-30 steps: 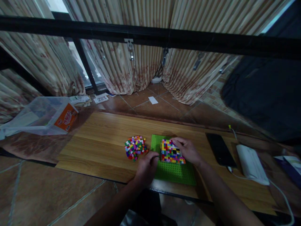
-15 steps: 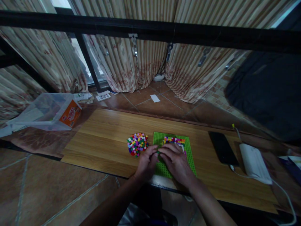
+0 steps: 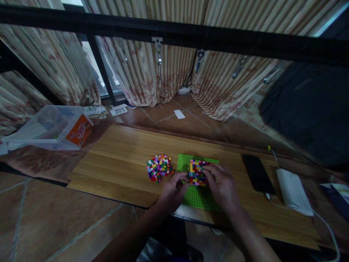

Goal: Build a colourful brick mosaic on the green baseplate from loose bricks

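A block built of many coloured toy bricks stands on the green baseplate. My left hand is at the block's left side, thumb and index finger curled close together; whether a small brick is between them is too small to see. From the right, my right hand reaches over the block, its thumb and fingertips pinched together at the top and hiding the right part. Anything in that pinch is hidden. Left of the baseplate lies a heap of small loose bricks in mixed colours.
The wooden board carries a black phone with a cable and a white power bank at the right. A clear plastic bin with an orange label stands at the far left. A dark rail crosses before the curtains.
My right hand has moved right and up, away from my left hand and onto the brick block, uncovering the block's left part. My left hand has shifted slightly to the right.
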`<state>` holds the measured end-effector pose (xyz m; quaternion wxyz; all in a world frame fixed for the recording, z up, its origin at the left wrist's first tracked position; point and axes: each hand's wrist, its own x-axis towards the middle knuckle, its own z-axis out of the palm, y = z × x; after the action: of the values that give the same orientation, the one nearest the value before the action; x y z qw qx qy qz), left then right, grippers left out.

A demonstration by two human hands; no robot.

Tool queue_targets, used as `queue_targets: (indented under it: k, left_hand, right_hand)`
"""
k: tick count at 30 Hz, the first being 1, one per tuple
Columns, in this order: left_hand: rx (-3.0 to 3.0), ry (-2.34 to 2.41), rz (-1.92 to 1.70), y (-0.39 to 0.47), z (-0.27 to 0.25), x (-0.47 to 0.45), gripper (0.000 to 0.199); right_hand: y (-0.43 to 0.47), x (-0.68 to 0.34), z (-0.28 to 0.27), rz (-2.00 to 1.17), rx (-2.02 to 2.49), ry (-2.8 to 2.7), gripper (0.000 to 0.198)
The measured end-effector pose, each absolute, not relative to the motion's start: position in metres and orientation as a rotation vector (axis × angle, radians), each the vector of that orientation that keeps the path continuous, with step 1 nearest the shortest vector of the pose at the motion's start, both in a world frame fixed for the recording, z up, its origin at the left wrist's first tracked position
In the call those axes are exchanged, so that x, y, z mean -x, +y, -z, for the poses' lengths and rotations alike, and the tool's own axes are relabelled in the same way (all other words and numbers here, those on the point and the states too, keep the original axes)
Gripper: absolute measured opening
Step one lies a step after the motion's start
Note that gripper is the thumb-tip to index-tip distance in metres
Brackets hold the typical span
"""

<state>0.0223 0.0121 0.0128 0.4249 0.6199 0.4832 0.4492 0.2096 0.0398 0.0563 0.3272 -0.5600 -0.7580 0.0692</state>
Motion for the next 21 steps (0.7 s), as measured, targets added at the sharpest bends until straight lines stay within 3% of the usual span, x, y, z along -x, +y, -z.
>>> queue_targets:
  k: [21]
  left_hand:
    - [-1.829,1.352,-1.031,0.013,-0.005,-0.027,0.026]
  right_hand:
    - [0.066,-0.223,-0.043,-0.007,1.637,-2.022,0.027]
